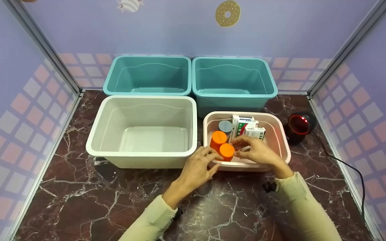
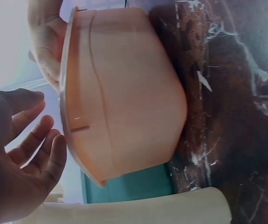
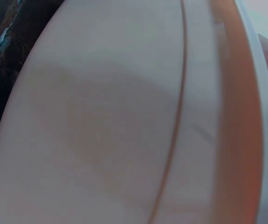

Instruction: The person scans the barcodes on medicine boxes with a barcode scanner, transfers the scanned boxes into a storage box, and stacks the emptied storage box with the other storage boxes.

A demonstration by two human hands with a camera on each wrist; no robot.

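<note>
Two bottles with orange caps stand at the near left of a pink basin (image 1: 281, 147): a front bottle (image 1: 226, 150) and a rear bottle (image 1: 219, 137). Behind them is a grey round lid (image 1: 225, 126). White medicine boxes (image 1: 255, 133) lean together beside it. My left hand (image 1: 196, 167) is at the basin's near left rim, fingertips right by the front bottle; in the left wrist view its fingers are loosely bent with nothing between them. Over the basin, my right hand (image 1: 258, 152) has thumb and forefinger apart at the front bottle's right side. The basin wall (image 3: 101, 116) hides most of this hand in the right wrist view.
A large cream bin (image 1: 141, 154) stands left of the basin. Behind are two teal bins, a left bin (image 1: 147, 92) and a right bin (image 1: 233, 100). To the right sits a black device with a red-lit ring (image 1: 299, 125), its cable (image 1: 347, 165) running along the dark marbled table (image 1: 112, 201).
</note>
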